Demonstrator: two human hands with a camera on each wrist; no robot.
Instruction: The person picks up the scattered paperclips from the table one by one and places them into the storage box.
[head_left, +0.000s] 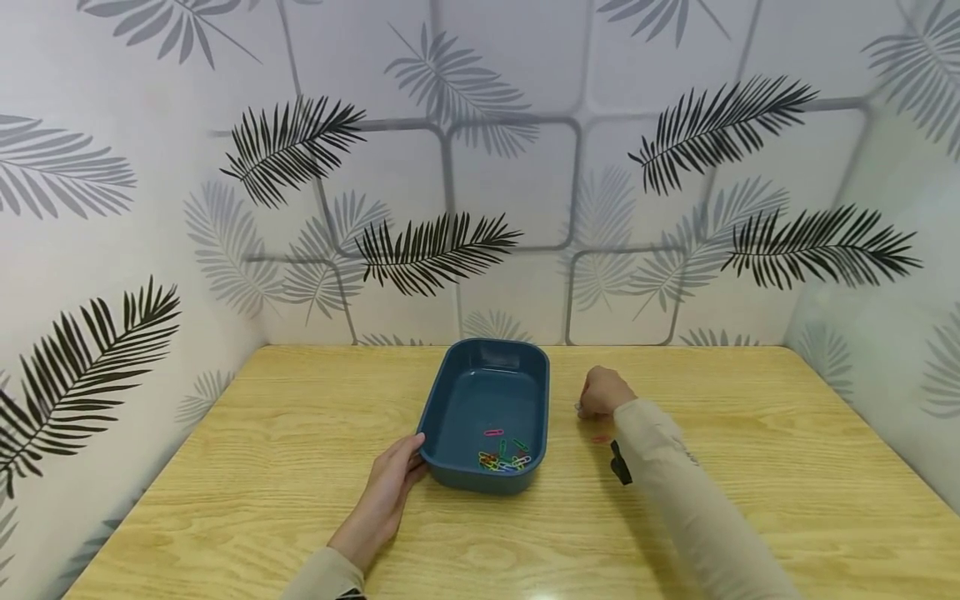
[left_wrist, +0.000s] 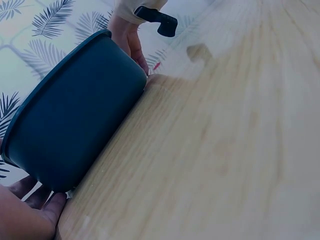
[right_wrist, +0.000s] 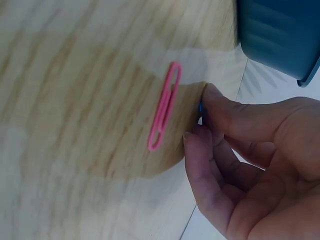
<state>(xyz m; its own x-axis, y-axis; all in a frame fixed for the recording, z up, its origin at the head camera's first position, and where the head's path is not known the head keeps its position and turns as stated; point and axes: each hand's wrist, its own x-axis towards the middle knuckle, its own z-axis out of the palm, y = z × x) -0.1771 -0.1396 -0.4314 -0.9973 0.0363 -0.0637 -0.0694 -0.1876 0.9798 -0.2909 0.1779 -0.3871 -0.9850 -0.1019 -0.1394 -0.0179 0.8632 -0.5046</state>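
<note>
A dark blue rectangular tray (head_left: 483, 400) sits on the wooden table, with several coloured paper clips (head_left: 504, 462) gathered at its near end. My left hand (head_left: 393, 475) holds the tray's near left corner, thumb at the rim and fingers against the outer wall low down, as the left wrist view shows. To the right of the tray, my right hand (head_left: 603, 392) is down at the tabletop. Its thumb and fingertips pinch a small blue paper clip (right_wrist: 201, 107), mostly hidden between them. A pink paper clip (right_wrist: 165, 106) lies on the table beside those fingertips.
The light wooden table (head_left: 300, 408) runs back to a wall (head_left: 517, 183) patterned with leaves. A black wrist-camera mount (head_left: 620, 462) hangs at the right sleeve. The tray's side wall (right_wrist: 280, 35) stands close to the right hand.
</note>
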